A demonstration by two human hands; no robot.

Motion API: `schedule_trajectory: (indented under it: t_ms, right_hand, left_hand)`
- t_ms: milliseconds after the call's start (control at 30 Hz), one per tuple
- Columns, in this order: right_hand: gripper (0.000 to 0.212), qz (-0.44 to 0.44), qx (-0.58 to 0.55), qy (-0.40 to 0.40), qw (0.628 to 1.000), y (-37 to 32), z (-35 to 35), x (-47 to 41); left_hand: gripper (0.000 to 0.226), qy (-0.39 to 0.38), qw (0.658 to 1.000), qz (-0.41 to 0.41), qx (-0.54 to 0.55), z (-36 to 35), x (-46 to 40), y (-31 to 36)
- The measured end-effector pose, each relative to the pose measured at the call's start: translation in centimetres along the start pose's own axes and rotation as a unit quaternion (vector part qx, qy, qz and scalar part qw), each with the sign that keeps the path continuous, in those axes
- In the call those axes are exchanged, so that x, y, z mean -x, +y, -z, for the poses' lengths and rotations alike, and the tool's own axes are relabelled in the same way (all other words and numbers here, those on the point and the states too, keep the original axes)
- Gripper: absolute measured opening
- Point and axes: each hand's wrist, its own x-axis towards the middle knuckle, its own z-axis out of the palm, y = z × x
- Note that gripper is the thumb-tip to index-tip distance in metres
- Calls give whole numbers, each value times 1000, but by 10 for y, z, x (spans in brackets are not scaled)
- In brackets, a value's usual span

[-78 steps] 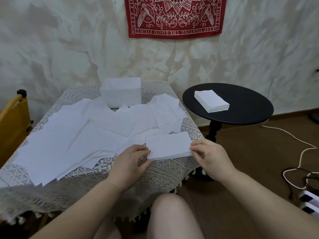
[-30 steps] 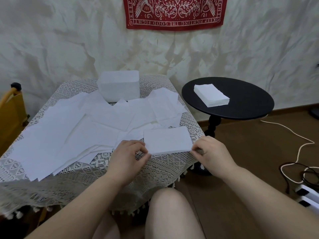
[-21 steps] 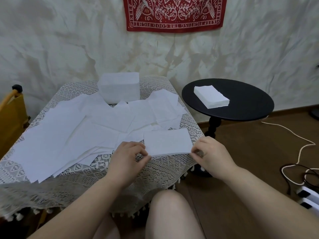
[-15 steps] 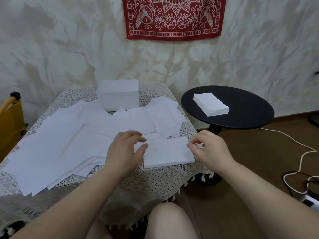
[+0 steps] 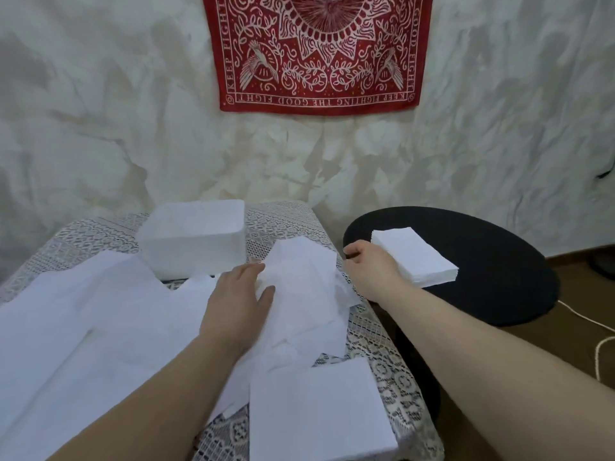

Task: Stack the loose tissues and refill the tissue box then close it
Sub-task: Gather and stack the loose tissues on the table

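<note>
The red wall cloth (image 5: 317,51) read "KEEP FIGHTING THE GOOD FIGHT", upside down along its bottom border. Two neat tissue stacks showed, one (image 5: 319,410) on the lace desk (image 5: 389,367) nearest the camera, one (image 5: 414,257) on the round black side desk (image 5: 492,261), with the white tissue box (image 5: 193,237) beyond the loose tissues (image 5: 100,314). The left hand (image 5: 238,302) lay flat, grip apart, on a loose sheet, while the right hand (image 5: 372,271) curled at that sheet's edge, whether pinching it I couldn't tell.

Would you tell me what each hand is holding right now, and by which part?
The right hand pinches a loose tissue at its right edge. The left hand lies flat on the tissue, fingers straight, gripping nothing.
</note>
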Motion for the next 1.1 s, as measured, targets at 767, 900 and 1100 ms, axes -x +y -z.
schedule_trajectory:
  t_ms: [767, 900, 1100]
  right_hand:
    - [42, 127, -141, 127, 974, -73, 70, -6]
    - [41, 135, -219, 77, 963, -90, 99, 37]
    - [36, 120, -369, -13, 921, -108, 109, 108]
  left_hand:
    - [34, 65, 996, -15, 62, 34, 4, 16]
    - [45, 97, 989, -67, 84, 79, 12, 41]
    - [67, 74, 986, -104, 110, 120, 60, 59]
